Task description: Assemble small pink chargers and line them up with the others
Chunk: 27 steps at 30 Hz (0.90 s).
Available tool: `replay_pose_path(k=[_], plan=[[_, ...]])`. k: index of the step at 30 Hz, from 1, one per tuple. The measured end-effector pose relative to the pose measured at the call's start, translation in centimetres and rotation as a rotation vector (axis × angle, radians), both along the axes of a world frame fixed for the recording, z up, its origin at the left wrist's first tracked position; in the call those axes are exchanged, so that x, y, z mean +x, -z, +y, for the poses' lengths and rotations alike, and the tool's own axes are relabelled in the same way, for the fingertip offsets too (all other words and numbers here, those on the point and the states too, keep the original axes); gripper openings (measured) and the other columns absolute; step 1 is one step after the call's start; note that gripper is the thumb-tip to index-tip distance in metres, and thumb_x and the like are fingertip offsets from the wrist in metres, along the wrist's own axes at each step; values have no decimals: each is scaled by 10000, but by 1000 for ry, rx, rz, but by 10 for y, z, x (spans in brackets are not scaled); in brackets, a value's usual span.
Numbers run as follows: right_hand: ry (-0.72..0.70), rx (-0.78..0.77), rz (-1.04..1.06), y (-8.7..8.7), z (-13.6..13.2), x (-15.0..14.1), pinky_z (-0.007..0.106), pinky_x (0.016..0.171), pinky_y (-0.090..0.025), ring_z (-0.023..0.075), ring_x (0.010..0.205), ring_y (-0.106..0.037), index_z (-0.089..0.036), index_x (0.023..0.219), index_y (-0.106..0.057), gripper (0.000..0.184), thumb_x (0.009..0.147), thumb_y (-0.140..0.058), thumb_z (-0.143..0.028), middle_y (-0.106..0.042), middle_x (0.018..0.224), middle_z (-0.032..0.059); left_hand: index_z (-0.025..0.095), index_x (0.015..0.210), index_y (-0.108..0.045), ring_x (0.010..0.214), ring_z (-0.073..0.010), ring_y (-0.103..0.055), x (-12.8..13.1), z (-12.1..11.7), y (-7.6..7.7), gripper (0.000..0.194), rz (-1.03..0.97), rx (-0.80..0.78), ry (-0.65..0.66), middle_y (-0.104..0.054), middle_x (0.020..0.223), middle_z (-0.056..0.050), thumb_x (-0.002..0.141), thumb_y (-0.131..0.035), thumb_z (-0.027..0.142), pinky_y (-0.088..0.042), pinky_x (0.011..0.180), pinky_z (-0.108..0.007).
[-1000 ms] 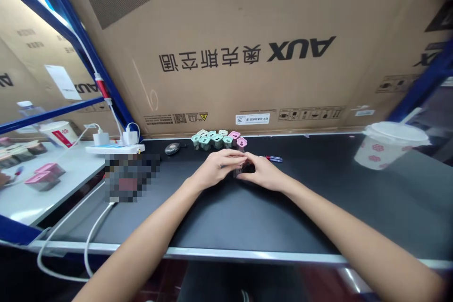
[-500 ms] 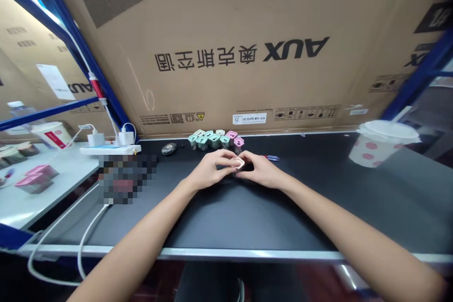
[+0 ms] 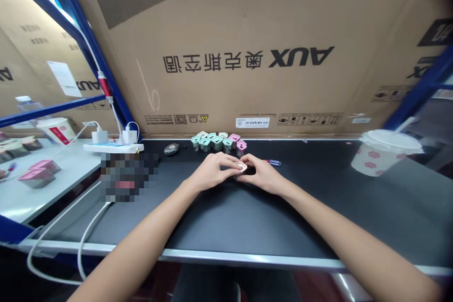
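Note:
My left hand (image 3: 217,171) and my right hand (image 3: 261,174) meet over the middle of the black table. Between them is a small pale-rimmed, angular container (image 3: 242,167). The left thumb and fingers press at its top, while the right fingers close around its side; its lower part is mostly hidden. Just beyond the hands stand several similar small containers with mint-green tops (image 3: 211,143), packed close together. Two with pink tops (image 3: 235,138) stand at the right end of that group, and a few paler tops show at the back.
A blue-and-red pen (image 3: 274,163) lies beyond my right hand. A dark round object (image 3: 171,149) and a white power strip (image 3: 115,147) are at left. A lidded paper cup (image 3: 375,158) stands at right. Cardboard (image 3: 219,94) rises behind the table (image 3: 247,226).
The camera view has shifted slightly. My left fingers have moved onto the top of the pale-rimmed container, whose opening showed more before. Both hands stay around it.

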State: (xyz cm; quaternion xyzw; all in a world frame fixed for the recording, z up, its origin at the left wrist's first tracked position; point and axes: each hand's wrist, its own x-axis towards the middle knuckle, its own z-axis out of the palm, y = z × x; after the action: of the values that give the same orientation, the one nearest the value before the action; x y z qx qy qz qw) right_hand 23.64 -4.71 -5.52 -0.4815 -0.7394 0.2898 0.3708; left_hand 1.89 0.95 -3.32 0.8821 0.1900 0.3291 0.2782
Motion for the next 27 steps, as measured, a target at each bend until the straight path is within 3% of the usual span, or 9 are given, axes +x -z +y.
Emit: replay_pose_path(k=[7, 14, 19, 24, 27], plan=[[-5, -6, 13, 1, 0, 0, 437, 988, -537, 246, 1091, -720, -243, 1129, -594, 399, 801, -790, -358, -761, 1170, 41, 296, 1066, -832, 1083, -248, -732, -1, 1, -1, 213, 32, 28, 1, -788, 1180, -35, 919, -713, 393, -560, 1012, -387], [-11, 108, -85, 4, 2, -2, 459, 1063, -518, 253, 1177, -699, -292, 1527, -448, 694, 892, -719, -365, -728, 1308, 59, 256, 1013, -837, 1040, -229, -717, -4, 3, -2, 211, 47, 17, -58, -764, 1126, -76, 913, -718, 399, -537, 983, -352], [-9, 261, -252, 10, 2, -4, 487, 1067, -509, 274, 1153, -681, -317, 1541, -490, 590, 972, -625, -398, -714, 1327, 69, 198, 1015, -774, 1004, -219, -713, -5, 6, 3, 265, -13, -114, -42, -760, 1068, -82, 897, -729, 431, -550, 956, -353], [69, 364, -384, 11, -3, -9, 470, 967, -557, 288, 1089, -675, -227, 1569, -456, 577, 1013, -536, -356, -712, 1251, 146, 195, 1174, -561, 967, -211, -733, -6, 7, 4, 494, -72, -343, -32, -755, 1073, -83, 802, -826, 383, -585, 876, -353], [56, 369, -458, 6, -5, -10, 493, 966, -553, 305, 1085, -668, -185, 1575, -438, 590, 1017, -526, -353, -706, 1245, 170, 208, 1224, -517, 1013, -224, -731, -8, 9, 4, 549, -42, -397, 21, -749, 1132, -99, 793, -830, 339, -584, 896, -370]])
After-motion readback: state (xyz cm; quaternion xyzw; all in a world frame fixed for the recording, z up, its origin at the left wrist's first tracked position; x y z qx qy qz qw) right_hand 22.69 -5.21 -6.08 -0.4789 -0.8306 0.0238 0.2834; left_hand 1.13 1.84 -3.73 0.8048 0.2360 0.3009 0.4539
